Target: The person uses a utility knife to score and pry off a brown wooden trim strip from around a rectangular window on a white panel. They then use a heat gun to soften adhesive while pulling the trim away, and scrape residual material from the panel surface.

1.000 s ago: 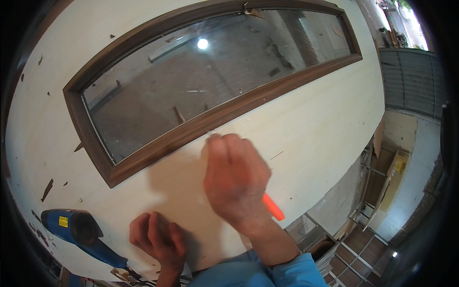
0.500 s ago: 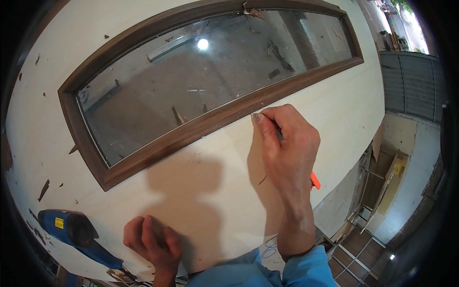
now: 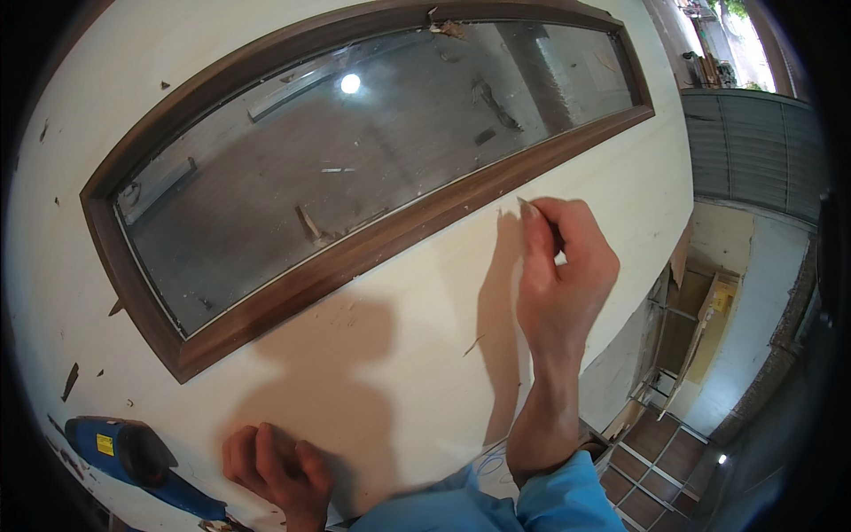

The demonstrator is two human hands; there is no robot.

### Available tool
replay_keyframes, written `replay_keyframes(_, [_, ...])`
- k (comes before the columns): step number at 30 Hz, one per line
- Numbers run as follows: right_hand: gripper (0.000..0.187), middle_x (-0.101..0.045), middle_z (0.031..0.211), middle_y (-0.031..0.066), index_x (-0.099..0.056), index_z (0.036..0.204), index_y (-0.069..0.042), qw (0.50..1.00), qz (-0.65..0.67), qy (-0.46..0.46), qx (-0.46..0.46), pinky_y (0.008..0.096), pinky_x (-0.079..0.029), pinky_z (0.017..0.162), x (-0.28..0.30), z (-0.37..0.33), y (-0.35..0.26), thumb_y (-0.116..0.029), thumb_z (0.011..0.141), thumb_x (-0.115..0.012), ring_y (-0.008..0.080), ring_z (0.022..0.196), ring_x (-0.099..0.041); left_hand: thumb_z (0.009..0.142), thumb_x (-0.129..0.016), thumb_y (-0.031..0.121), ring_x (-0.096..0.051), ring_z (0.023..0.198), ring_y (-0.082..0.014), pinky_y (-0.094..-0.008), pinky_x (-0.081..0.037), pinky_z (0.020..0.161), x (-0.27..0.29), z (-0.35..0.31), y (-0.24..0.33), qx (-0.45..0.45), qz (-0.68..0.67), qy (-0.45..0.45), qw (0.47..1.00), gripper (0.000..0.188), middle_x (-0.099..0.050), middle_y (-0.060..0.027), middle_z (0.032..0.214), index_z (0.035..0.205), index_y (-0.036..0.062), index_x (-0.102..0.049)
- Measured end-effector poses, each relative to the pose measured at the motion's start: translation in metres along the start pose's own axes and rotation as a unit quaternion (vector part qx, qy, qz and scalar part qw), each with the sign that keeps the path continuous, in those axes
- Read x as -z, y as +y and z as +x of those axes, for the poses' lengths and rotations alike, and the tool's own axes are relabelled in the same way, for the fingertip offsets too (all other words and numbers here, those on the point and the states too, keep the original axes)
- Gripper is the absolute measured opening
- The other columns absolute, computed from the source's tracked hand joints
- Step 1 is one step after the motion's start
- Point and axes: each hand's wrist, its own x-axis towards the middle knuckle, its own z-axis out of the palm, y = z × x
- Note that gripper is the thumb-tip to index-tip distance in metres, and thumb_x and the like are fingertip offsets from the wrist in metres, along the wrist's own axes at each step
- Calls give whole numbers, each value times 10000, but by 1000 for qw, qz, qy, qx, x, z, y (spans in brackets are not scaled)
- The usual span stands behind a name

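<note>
Shifted rightward along the brown frame [image 3: 408, 234] since half a second ago, the right hand [image 3: 567, 266] sits just beside its near edge, grip narrowed to a thumb-and-forefinger pinch; whether anything is between them, I cannot tell. One frame surrounds one glass pane [image 3: 372, 133] on one cream panel [image 3: 434, 355]; a broad strip separates it from the half-curled left hand [image 3: 277, 470], contents unclear. One blue tool [image 3: 133, 450] lies at lower left.

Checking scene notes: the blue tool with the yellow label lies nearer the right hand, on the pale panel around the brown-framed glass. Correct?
Not quite: the head view shows the blue tool nearer the left hand. The rest holds: yellow label, pale panel, brown-framed glass.
</note>
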Motion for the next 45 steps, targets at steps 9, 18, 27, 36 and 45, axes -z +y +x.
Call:
replay_keyframes(9, [29, -660, 813, 85, -690, 947, -1, 996, -36, 46, 63, 315, -483, 629, -11, -7, 11, -24, 964, -696, 183, 665, -596, 954, -627, 173, -470, 1253, -400, -524, -389, 1068, 1, 2, 2, -1, -13, -2, 1000, 484, -472, -252, 1372, 1374, -48, -532])
replay_keyframes(18, [75, -602, 812, 51, -663, 919, -58, 988, -72, 89, 105, 377, -466, 582, -34, -10, 4, -15, 891, -718, 248, 716, -594, 970, -629, 215, -462, 1253, -397, -524, -382, 1068, -1, 0, 0, 6, -20, 2, 1000, 487, -485, -237, 1362, 1375, -38, -533])
replay_keyframes(27, [136, -566, 785, 62, -652, 904, -51, 972, -166, 62, 153, 382, -478, 581, -33, -13, -2, 46, 817, -691, 256, 712, -593, 961, -647, 294, -463, 1242, -414, -556, -380, 1053, -1, 0, -3, -7, 3, 2, 1000, 521, -507, -240, 1342, 1366, -21, -554])
replay_keyframes(36, [136, -555, 781, 108, -643, 902, -21, 973, -152, 40, 168, 395, -453, 572, -39, -31, -29, 69, 801, -652, 296, 688, -569, 992, -696, 365, -470, 1256, -393, -542, -358, 1046, -2, 9, 3, -19, -55, 27, 998, 499, -532, -206, 1361, 1335, 11, -627])
replay_keyframes(45, [61, -609, 782, 94, -678, 901, -22, 984, -136, 78, 90, 382, -468, 614, -33, -12, -7, 37, 885, -685, 273, 698, -598, 992, -689, 407, -451, 1261, -385, -548, -355, 1040, -1, 5, -1, -28, -63, 11, 998, 508, -519, -203, 1359, 1330, 33, -631])
